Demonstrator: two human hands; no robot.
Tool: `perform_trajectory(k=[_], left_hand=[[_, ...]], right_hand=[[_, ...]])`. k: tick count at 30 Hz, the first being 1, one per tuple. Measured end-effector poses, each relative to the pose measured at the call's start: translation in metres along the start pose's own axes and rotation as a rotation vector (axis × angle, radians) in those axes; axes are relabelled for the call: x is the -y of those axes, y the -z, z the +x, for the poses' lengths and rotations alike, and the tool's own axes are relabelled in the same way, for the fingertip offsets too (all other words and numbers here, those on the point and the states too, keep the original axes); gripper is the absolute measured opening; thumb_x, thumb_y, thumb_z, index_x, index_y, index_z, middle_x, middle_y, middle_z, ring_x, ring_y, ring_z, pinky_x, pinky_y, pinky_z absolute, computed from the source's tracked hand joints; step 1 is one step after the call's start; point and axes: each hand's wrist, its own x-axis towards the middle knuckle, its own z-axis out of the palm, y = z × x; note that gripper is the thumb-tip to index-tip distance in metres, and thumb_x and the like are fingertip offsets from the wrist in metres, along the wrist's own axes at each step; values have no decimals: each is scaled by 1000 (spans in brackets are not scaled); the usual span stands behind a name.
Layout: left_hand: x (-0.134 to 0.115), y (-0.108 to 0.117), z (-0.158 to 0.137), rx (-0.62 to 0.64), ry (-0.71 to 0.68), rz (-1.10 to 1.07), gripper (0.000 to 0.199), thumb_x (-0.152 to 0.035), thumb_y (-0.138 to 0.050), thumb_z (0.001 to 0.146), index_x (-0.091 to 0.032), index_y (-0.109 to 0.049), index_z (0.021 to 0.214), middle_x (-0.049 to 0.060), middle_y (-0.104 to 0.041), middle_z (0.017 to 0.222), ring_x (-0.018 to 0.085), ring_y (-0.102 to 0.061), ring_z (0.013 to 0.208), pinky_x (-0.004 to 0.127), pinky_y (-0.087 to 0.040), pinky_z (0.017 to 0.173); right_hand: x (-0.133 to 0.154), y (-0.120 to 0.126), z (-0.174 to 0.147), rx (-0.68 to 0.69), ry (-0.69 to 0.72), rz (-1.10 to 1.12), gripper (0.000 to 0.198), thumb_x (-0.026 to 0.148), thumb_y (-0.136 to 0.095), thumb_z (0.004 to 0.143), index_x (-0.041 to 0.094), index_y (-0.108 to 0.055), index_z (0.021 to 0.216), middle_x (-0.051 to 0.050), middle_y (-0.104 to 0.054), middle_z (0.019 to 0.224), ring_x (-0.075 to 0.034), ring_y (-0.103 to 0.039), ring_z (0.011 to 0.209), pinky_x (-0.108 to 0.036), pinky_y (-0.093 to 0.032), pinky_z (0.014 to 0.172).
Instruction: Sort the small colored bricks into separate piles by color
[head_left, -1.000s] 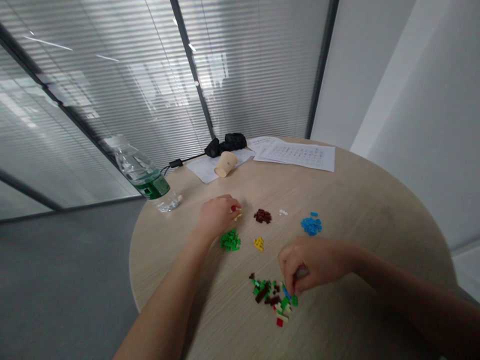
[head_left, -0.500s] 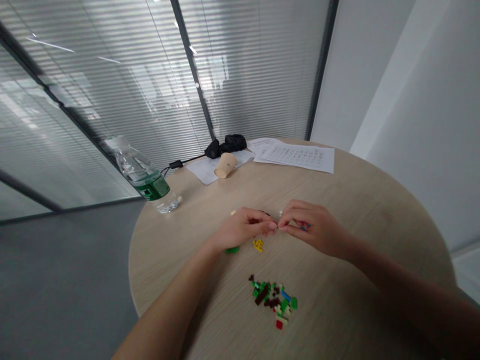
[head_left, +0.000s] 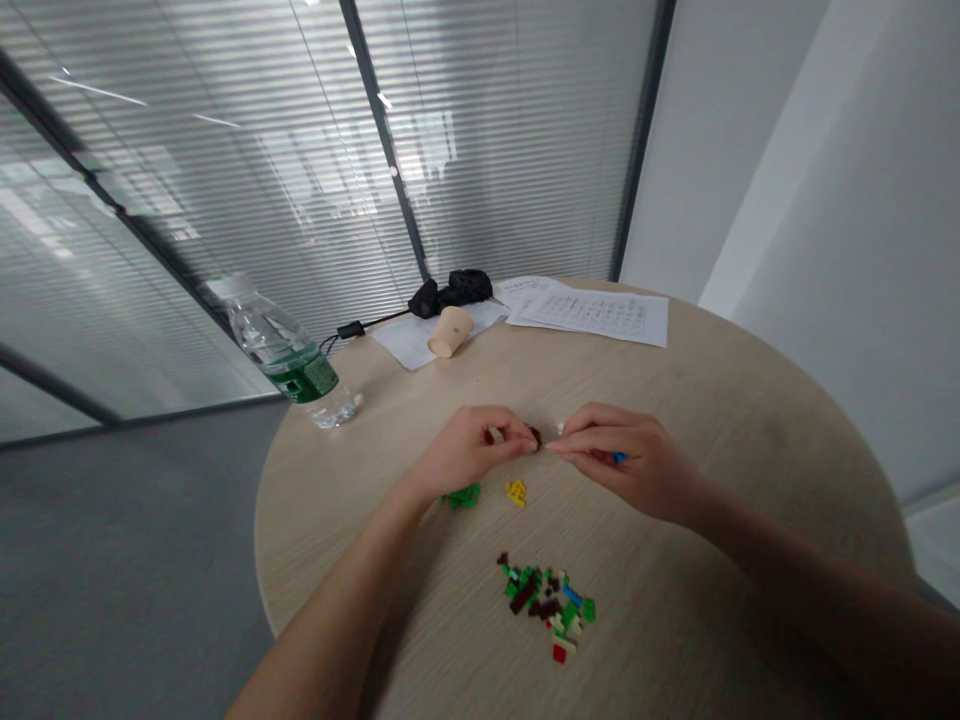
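View from the head: the only view, looking down over a round wooden bench whose near edge runs out of sight at the bottom.
Left hand: the left hand curls with its thumb and forefinger tips close together, a gap showing behind them; from here I can't tell whether they meet or pinch some tiny piece.
Right hand: the right hand has its fingers drawn together and pointing at the left one, the tips just apart from it; whatever they may hold is too small to make out.
Blue bit: a patch of blue shows among the right hand's fingers; held, or lying behind them, I can't say.
Brown bricks: the brown bricks are mostly covered by the left hand, only an edge peeping past its fingertips.
White pieces: the white pieces sit right by the right fingertips, partly hidden.
Green bricks: the green bricks lie below the left hand, which covers some of them.
Yellow bricks: the yellow bricks lie in full sight, nearer the wearer than the hands.
Mixed pile: the mixed pile spreads nearest the wearer, its smallest parts blurring together.
Forearms: cut off at the lower and right borders.
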Motion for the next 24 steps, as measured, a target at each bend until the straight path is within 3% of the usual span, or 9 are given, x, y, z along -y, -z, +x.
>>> perform_trajectory(k=[3,6,11,16,24], left_hand=[[16,15,0,-160,121,552,15,-26,-54,80,-18,-66,78,3,-65,80,16,-56,73,25,-38,63],[30,24,0,-171,259,742,17,-27,-51,82,-20,-66,82,4,-67,88,17,-58,77,25,-37,61],[32,23,0,-162,335,806,17,-28,-51,81,-22,-66,86,2,-67,92,18,-59,79,25,-38,61],[29,22,0,-116,389,820,19,-29,-51,80,-23,-67,87,3,-68,93,19,-60,81,25,-39,63],[30,23,-1,-101,364,766,19,-25,-51,79,-21,-68,86,7,-67,92,20,-60,78,28,-40,65]], right_hand=[[0,-2,-2,179,-16,13,16,13,-52,81,16,-67,82,-3,-64,80,-8,-52,58,-20,-42,56],[2,-6,-4,414,20,56,17,9,-52,78,16,-67,81,-3,-65,77,-11,-56,69,-22,-44,66],[7,-10,-5,617,35,151,20,3,-54,72,13,-69,80,-3,-64,75,-8,-54,61,-19,-43,63],[8,-11,-8,675,43,217,18,10,-55,78,16,-72,81,-2,-63,75,-8,-56,64,-19,-43,63],[6,-15,-11,698,57,213,18,12,-56,79,19,-73,80,-1,-63,75,-8,-57,64,-19,-43,63]])
